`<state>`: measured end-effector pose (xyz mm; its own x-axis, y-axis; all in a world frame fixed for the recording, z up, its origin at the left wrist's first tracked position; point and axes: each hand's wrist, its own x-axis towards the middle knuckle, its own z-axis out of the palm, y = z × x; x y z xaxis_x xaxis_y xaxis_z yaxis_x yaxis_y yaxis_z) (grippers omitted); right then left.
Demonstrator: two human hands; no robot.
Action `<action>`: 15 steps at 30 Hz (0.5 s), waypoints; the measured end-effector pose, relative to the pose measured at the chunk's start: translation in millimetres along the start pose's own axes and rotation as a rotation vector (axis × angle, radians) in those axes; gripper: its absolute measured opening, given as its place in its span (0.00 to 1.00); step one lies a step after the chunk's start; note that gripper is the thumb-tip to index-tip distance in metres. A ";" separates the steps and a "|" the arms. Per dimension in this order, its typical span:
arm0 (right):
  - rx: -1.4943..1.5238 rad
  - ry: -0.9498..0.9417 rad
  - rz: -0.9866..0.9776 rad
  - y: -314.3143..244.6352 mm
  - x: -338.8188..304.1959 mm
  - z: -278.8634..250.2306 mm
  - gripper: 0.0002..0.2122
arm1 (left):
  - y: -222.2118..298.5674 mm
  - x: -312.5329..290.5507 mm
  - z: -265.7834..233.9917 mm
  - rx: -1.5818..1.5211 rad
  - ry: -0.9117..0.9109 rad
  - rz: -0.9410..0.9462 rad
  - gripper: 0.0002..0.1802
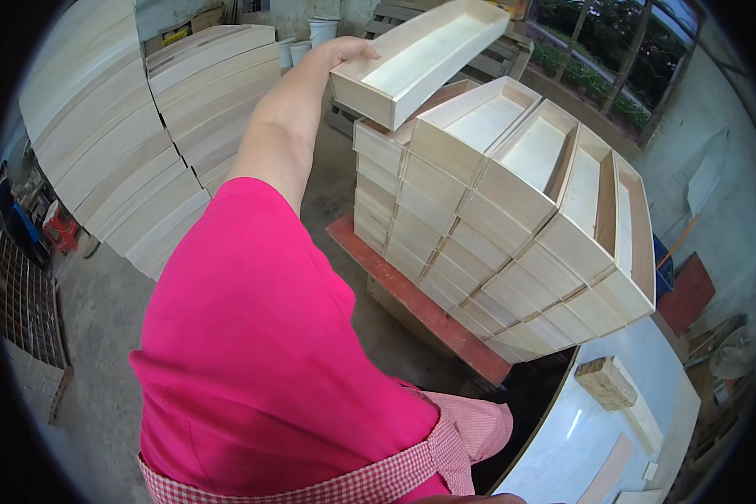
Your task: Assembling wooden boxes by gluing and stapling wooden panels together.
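Left hand (350, 51), arm out straight, is clamped on the near-left end of a long, open-topped pale wood box (437, 55); thumb side shows at the rim, the other fingers are mostly hidden. Box runs away from the fingers to upper right, tilted in view, above the left part of a box stack (512, 197); can't tell if its underside touches. Right hand is out of view, so can't tell how its fingers stand. Stack sits below and right of the left fingers: similar boxes, side by side in several layers, top ones open side up. Red board (420, 298) is under the stack, below the fingers. Left of the fingers: tall pile of pale wood pieces (214, 92). Just beyond them, slightly left: white buckets (322, 34). Window (617, 59) is well off to the right. Far below right: pale-topped table (554, 445) carrying a wood block (605, 383). Bright pink sleeve (286, 252) is below the fingers, with a checked apron (386, 475) lower still.
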<state>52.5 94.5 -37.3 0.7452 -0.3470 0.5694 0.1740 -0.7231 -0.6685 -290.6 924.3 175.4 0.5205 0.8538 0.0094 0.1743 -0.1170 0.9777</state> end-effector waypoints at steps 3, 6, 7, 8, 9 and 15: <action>-0.027 -0.014 -0.029 -12.0 0.5 5.9 0.21 | -16.9 17.2 6.8 0.068 -0.008 -0.039 0.26; -0.063 -0.039 -0.061 -19.5 1.4 8.1 0.21 | -31.7 30.1 14.4 0.059 -0.033 -0.129 0.26; -0.076 -0.049 -0.070 -20.9 1.7 7.9 0.21 | -36.3 35.7 15.8 0.017 -0.051 -0.187 0.26; -0.084 -0.058 -0.079 -23.9 1.7 9.6 0.21 | -39.4 41.1 15.1 -0.024 -0.065 -0.242 0.26; -0.092 -0.067 -0.087 -26.3 1.6 10.5 0.22 | -44.3 46.8 16.0 -0.026 -0.066 -0.252 0.26; -0.157 -0.107 -0.118 -33.1 -0.1 5.7 0.22 | -81.7 97.0 23.3 0.006 -0.147 -0.277 0.26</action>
<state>50.4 121.8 -17.9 0.7911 -0.1952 0.5797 0.1679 -0.8419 -0.5128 -234.9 1004.9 91.6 0.5677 0.7712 -0.2879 0.3308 0.1065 0.9377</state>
